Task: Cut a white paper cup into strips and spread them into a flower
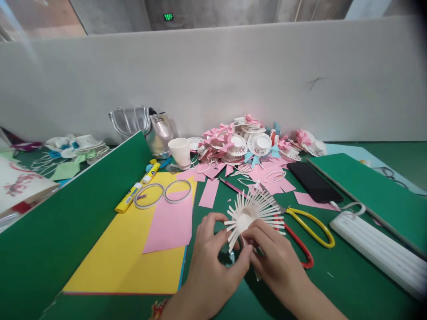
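Left hand (216,258) and right hand (278,255) are meeting at lower centre around a white paper cup (247,218), whose cut strips are fanning outward. The right hand's fingers are pinching the cup's near side; the left's are curling beside the strips, their grip partly hidden. Judging by this pose, the strips are being shaped, and the next move is calling for a steady hold and light fingertips. Scissors (290,211) are lying just right, on a green table (340,293). Yellow paper (113,258) is lying left; decorated paper cups (238,144) are piling up beyond, before a grey partition (200,80). An exit sign (168,17) is glowing above.
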Demonstrator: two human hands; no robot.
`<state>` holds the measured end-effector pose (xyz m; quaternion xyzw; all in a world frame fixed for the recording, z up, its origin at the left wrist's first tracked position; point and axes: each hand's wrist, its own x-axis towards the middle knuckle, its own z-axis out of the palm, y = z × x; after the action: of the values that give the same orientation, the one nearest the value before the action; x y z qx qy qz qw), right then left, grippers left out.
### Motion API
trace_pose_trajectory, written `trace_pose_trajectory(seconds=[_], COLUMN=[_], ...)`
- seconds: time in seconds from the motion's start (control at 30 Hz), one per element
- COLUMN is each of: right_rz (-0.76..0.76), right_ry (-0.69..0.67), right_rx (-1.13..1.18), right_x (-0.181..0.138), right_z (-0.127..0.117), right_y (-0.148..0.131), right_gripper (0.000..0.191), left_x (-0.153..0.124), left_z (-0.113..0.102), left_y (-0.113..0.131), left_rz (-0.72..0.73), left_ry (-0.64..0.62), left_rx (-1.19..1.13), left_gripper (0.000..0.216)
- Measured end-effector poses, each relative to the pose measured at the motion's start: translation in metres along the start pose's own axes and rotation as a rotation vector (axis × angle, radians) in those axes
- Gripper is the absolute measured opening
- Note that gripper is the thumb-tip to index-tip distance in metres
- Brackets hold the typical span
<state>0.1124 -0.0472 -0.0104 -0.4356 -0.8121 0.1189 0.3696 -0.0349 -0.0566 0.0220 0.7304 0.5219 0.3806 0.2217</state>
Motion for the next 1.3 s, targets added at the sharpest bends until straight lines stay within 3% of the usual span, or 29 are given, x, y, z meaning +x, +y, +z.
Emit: trace_pose_trajectory(seconds=[0.27,0.4,0.57,0.77,0.97,1.1,1.3], right_rz=[-0.012,0.014,0.152,0.260,0.362,0.422,0.488], right_ry=[0.026,0.048,0.048,0.018,-0.018,-0.034,-0.026], right_rx=[-0.012,0.051,0.251,0.324,0.404,0.477,0.592], right_x=[0.000,0.002,0.008,0.013,0.014,0.015,0.015], right_z=[0.003,0.001,-0.003,-0.008,-0.011,-0.013,-0.013], right_y=[0.004,0.003,0.001,0.001,0.000,-0.003,-0.005], right_gripper=[0.018,0.018,0.017,0.017,0.014,0.014,0.013], left_x=[0.011,0.015,0.018,0.020,0.023,0.025,0.024], left_z=[0.000,-0.002,-0.003,-0.008,-0.012,-0.013,-0.011], left_y=[-0.010,-0.012,-0.013,-0.015,-0.017,-0.019,-0.015], left_rz=[-0.225,-0.310,-0.372,-0.338,-0.365,-0.360,-0.553], left_ry=[-0.123,-0.107,-0.041,0.007,-0.097,-0.146,-0.181], left_rx=[-0.322,-0.452,-0.454,-0.325,-0.305,-0.443,-0.593], left_gripper=[0.007,0.012,0.010,0.005,0.006,0.008,0.011])
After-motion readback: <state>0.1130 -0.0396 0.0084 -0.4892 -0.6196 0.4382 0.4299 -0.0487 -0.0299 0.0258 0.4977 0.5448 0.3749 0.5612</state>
